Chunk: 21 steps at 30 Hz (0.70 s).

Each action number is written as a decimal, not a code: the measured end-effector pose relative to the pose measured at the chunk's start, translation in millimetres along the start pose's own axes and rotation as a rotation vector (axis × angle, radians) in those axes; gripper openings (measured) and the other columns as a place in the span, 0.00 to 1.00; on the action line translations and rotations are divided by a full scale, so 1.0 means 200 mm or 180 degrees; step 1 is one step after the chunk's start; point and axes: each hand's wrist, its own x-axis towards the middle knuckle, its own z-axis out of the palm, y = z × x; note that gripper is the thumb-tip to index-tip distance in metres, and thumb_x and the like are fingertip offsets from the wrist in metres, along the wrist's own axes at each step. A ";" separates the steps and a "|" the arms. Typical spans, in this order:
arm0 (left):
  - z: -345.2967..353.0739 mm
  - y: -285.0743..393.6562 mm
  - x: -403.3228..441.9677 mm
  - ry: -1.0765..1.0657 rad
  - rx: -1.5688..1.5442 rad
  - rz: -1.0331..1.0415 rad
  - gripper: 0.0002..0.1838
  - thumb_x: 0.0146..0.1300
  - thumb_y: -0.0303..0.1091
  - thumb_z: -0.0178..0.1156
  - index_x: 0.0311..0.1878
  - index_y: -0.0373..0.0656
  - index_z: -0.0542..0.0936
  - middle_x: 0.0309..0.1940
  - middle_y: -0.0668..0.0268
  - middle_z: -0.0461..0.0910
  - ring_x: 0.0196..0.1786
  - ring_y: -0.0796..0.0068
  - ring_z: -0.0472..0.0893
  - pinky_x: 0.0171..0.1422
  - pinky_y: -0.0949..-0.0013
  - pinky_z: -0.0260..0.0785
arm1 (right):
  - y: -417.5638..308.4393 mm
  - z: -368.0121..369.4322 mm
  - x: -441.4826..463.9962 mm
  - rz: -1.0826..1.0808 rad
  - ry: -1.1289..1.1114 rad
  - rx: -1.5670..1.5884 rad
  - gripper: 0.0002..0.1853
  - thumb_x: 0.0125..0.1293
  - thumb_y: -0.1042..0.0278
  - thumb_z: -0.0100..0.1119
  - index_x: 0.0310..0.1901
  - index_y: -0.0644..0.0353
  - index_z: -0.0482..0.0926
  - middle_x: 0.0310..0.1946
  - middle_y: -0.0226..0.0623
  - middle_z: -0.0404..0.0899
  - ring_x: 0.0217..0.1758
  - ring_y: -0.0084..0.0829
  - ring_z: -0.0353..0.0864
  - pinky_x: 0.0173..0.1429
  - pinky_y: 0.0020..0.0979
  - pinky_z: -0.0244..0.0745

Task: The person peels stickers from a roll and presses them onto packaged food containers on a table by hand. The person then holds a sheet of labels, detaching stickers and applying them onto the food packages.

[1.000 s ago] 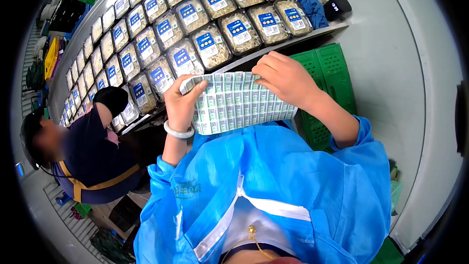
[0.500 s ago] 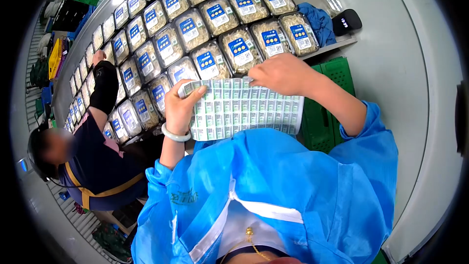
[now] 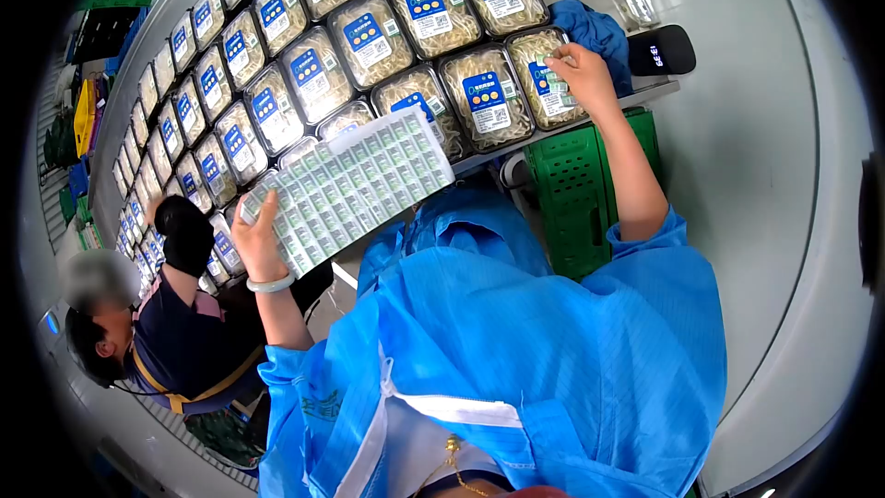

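Note:
In my left hand (image 3: 258, 244) is a sheet of small green-and-white stickers (image 3: 355, 186), gripped at its left end with the thumb on top. The sheet tilts up to the right and covers parts of the nearest packs. My right hand (image 3: 588, 83) reaches over the tray of bean sprouts (image 3: 544, 46) at the right end of the front row. Its thumb and fingertips pinch a small green sticker (image 3: 557, 83) at the tray's lid, beside the blue-and-white label. Whether the sticker touches the lid is hard to tell.
Rows of similar packed trays (image 3: 369, 37) cover the metal table. At its right end lie a blue cloth (image 3: 595, 37) and a black digital clock (image 3: 662, 51). A green crate (image 3: 567, 194) stands below the edge. A co-worker (image 3: 184, 314) reaches toward the trays at left.
My right hand has left the sheet's top edge and moved right and up to the end tray. My left hand has shifted left and down with the sheet, which is now tilted.

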 end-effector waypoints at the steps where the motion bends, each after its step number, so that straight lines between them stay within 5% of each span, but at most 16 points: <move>1: 0.00 -0.01 0.00 0.0070 0.0001 -0.0005 0.06 0.65 0.24 0.63 0.43 0.37 0.79 0.35 0.67 0.83 0.34 0.82 0.80 0.39 0.77 0.71 | 0.06 0.01 0.04 -0.0034 -0.0067 -0.0238 0.16 0.59 0.59 0.68 0.38 0.66 0.81 0.29 0.44 0.84 0.27 0.29 0.82 0.32 0.32 0.72; 7: 0.07 -0.03 -0.02 0.0176 0.0007 -0.0122 0.07 0.65 0.25 0.63 0.45 0.36 0.80 0.36 0.68 0.83 0.35 0.82 0.80 0.41 0.76 0.71 | 0.16 0.09 0.17 -0.0219 -0.0050 -0.1282 0.17 0.55 0.55 0.70 0.34 0.62 0.83 0.31 0.48 0.83 0.31 0.45 0.84 0.37 0.40 0.76; 11: 0.03 -0.07 -0.01 0.0246 0.0216 0.0029 0.07 0.64 0.24 0.64 0.44 0.36 0.80 0.35 0.69 0.83 0.35 0.83 0.79 0.40 0.78 0.70 | -0.10 0.02 0.16 0.0191 0.0020 -0.2915 0.27 0.56 0.50 0.69 0.47 0.65 0.76 0.33 0.50 0.84 0.37 0.49 0.84 0.40 0.41 0.76; 12: 0.05 -0.04 -0.02 0.0314 0.0146 0.0041 0.07 0.64 0.24 0.64 0.44 0.36 0.80 0.35 0.69 0.83 0.34 0.84 0.79 0.40 0.78 0.70 | -0.09 0.00 0.19 0.0081 -0.0113 -0.2914 0.25 0.61 0.55 0.66 0.50 0.65 0.71 0.33 0.49 0.84 0.39 0.46 0.84 0.41 0.41 0.77; 16: 0.02 -0.03 -0.04 0.0565 -0.0076 -0.0070 0.06 0.65 0.24 0.63 0.43 0.35 0.80 0.35 0.69 0.82 0.34 0.84 0.79 0.40 0.78 0.71 | -0.04 0.02 0.44 -0.0661 -0.0825 -0.0230 0.13 0.66 0.68 0.60 0.47 0.63 0.71 0.32 0.42 0.81 0.33 0.29 0.79 0.39 0.35 0.75; 19: -0.05 -0.05 -0.03 0.0535 0.0001 -0.0099 0.07 0.66 0.26 0.62 0.45 0.35 0.80 0.37 0.66 0.83 0.36 0.80 0.81 0.41 0.75 0.74 | -0.19 0.11 0.66 -0.0686 -0.0896 0.0037 0.13 0.66 0.68 0.59 0.47 0.64 0.70 0.32 0.41 0.79 0.33 0.26 0.75 0.40 0.32 0.72; 21: -0.01 -0.01 -0.04 0.0745 -0.0048 -0.0098 0.06 0.65 0.25 0.62 0.43 0.35 0.80 0.35 0.68 0.83 0.34 0.83 0.79 0.40 0.77 0.72 | -0.23 0.16 0.84 -0.0741 -0.0955 -0.0386 0.13 0.66 0.67 0.58 0.47 0.64 0.70 0.34 0.44 0.79 0.36 0.35 0.78 0.43 0.36 0.73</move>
